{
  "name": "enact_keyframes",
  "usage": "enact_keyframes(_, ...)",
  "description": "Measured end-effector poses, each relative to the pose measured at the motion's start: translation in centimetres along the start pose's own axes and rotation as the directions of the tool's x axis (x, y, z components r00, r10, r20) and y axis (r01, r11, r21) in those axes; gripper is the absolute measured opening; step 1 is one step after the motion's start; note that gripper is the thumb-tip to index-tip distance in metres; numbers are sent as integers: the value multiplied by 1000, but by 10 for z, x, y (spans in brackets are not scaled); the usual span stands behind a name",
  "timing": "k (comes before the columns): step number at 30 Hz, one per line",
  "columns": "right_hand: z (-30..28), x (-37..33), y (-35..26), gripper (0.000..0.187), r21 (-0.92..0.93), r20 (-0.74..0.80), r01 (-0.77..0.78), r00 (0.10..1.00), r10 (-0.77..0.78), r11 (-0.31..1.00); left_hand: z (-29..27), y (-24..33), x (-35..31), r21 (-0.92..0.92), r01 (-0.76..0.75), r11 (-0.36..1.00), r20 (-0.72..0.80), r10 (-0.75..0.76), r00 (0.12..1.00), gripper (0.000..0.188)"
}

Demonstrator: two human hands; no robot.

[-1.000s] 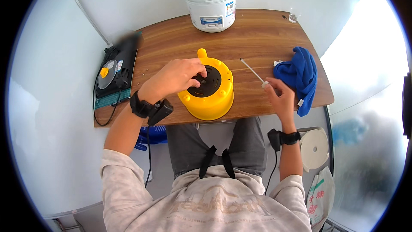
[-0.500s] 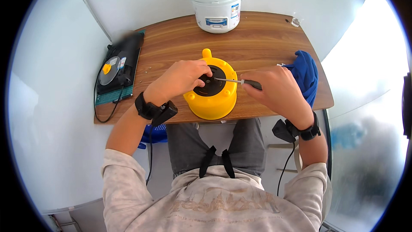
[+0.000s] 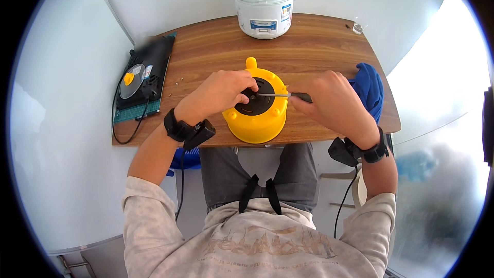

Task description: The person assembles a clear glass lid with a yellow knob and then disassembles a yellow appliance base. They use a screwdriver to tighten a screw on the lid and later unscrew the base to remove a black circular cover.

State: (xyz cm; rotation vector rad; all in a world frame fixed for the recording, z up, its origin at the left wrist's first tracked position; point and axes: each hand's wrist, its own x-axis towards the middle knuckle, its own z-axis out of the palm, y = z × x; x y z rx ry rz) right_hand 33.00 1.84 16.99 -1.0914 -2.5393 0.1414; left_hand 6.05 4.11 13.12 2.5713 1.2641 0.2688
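A round yellow electric pot (image 3: pixel 257 131) lies bottom up on the table in front of me, its handle pointing away. My left hand (image 3: pixel 221 90) comes over its left side. Thumb and forefinger are bent onto the black base plate (image 3: pixel 262 105), bracing the pot; a gap shows between the two fingertips. In my right hand (image 3: pixel 329 100) is a screwdriver (image 3: pixel 274 94) with a dark handle, held almost level from the right. Its metal tip reaches the middle of the plate, close to my left fingertips. Any screw at the tip is too small to make out.
A white rice cooker (image 3: pixel 264 13) stands at the table's back. On the left, a glass lid (image 3: pixel 132 85) with a yellow knob lies on black equipment over a green mat (image 3: pixel 128 115). A blue cloth (image 3: pixel 368 90) is at the right edge, and a small clear container (image 3: pixel 357 28) stands behind.
My right hand has turned slightly on the screwdriver, covering more of the handle. My left hand stays on the base plate. The whole view has shifted a little.
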Motion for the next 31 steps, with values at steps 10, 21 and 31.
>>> enact_keyframes(10,-6,34,15,20,114,66,111,991,-119,987,-2,3,0,7,9,1000,21,-9,1000,27)
enact_keyframes(21,-7,48,58,25,377,383,-215,922,59,901,4,4,-3,18,9,1000,0,-9,1000,25)
enact_keyframes(31,6,41,71,24,514,488,-433,858,163,741,2,9,-5,28,48,998,10,-48,999,25)
